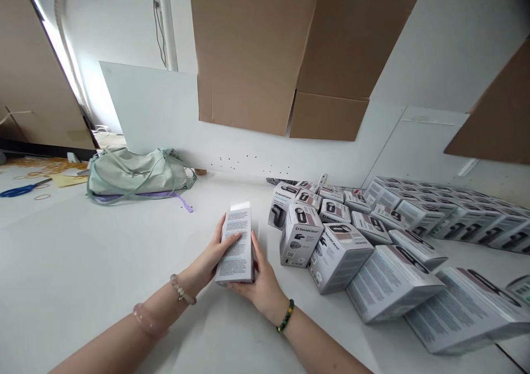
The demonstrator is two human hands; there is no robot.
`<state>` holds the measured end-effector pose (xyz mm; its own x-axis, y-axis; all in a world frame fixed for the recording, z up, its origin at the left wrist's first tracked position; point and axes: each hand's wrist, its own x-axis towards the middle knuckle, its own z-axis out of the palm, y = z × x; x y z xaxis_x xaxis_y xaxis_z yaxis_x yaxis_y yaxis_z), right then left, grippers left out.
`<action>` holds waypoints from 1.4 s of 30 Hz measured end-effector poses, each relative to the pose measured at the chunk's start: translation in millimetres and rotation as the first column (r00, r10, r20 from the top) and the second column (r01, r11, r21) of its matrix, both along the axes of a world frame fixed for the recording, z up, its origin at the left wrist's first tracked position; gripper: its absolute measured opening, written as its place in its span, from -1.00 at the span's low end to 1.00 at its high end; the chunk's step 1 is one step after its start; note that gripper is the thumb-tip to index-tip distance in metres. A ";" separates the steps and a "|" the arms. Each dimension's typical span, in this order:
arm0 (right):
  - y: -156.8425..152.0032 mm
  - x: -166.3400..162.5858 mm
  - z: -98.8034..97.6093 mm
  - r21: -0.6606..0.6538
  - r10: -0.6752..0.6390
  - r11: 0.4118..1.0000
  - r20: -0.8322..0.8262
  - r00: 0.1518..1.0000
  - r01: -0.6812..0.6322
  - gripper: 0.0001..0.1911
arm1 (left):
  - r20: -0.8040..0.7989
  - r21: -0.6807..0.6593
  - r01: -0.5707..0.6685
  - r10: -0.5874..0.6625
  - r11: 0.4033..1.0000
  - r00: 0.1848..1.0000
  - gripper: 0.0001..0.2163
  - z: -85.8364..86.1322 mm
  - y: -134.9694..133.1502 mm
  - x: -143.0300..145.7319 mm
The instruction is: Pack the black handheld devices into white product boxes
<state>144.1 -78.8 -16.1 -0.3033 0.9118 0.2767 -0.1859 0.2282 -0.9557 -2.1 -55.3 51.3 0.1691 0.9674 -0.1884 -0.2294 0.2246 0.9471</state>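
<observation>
Left hand (216, 251) lies flat on the small box (237, 248), fingers close together over its printed top face, palm vs. the left side. Right hand (260, 283) cups the opposite side & near end, fingers held together along the right edge, so the box is clamped btw. both hands. Box lies on its back on the desk (83, 263), roughly mid-desk, nearer the front edge than the back. Long axis runs straight away from the person, front-to-back; the white flap end points at the far edge, text side up.

Bead bracelet (183, 289) and pink bangle (147, 321) on the left wrist, green-and-dark bead bracelet (286, 315) on the right.

Just right of the hands: a heap of similar grey product boxes (337, 255), some upright, most tipped over, spreading out to the right edge & back-right corner. Nearest upright one (298, 235) is near the held box, not touching.

Back-left: pale green bag (134, 172) slumped vs. a white board (153, 109). Far left edge: blue scissors (21, 188), rubber bands (42, 196). Cardboard cartons (252, 48) above, at the back
</observation>
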 end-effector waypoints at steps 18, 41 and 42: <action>17.1 1.7 -6.8 -0.040 -0.003 0.999 -0.020 1.000 0.003 -0.20 | -0.183 0.437 0.023 0.064 0.899 0.981 -0.08 -7.4 -0.9 -10.7; 18.4 3.2 -10.0 -0.042 -0.051 0.998 0.005 0.999 0.051 -0.26 | -0.169 0.395 0.028 0.042 0.918 0.985 -0.19 -12.7 2.8 -9.1; 17.1 2.8 -7.9 -0.048 -0.065 0.997 0.016 0.998 0.066 -0.26 | -0.164 0.392 0.023 0.046 0.920 0.985 -0.20 -12.5 3.0 -8.8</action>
<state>146.9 -61.7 -24.0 -0.2458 0.9422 0.2277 -0.1587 0.1926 -0.9684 -10.9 -52.3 38.8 0.1568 0.9709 0.1813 -0.0615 -0.1736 0.9829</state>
